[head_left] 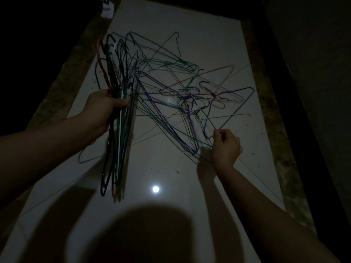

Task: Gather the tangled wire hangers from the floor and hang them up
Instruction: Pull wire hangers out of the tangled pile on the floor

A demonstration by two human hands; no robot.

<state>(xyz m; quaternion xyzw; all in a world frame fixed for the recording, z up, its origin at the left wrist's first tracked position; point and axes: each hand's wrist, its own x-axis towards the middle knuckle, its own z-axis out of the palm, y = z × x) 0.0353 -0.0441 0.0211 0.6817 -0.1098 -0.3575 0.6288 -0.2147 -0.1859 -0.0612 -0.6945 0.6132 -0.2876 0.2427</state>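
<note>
A tangled heap of wire hangers in purple, green, blue and pink lies on the pale glossy floor. My left hand is closed around a bundle of several hangers, held upright with their hooks pointing away from me and their lower ends hanging toward me. My right hand pinches a thin wire of one blue hanger at the near right edge of the heap. The room is dim, so fine details of the wires are hard to make out.
A bright round light reflection shines on the floor near me, above the dark shadow of my head. Rough dark borders run along both sides of the pale floor. A small white object sits at the far left.
</note>
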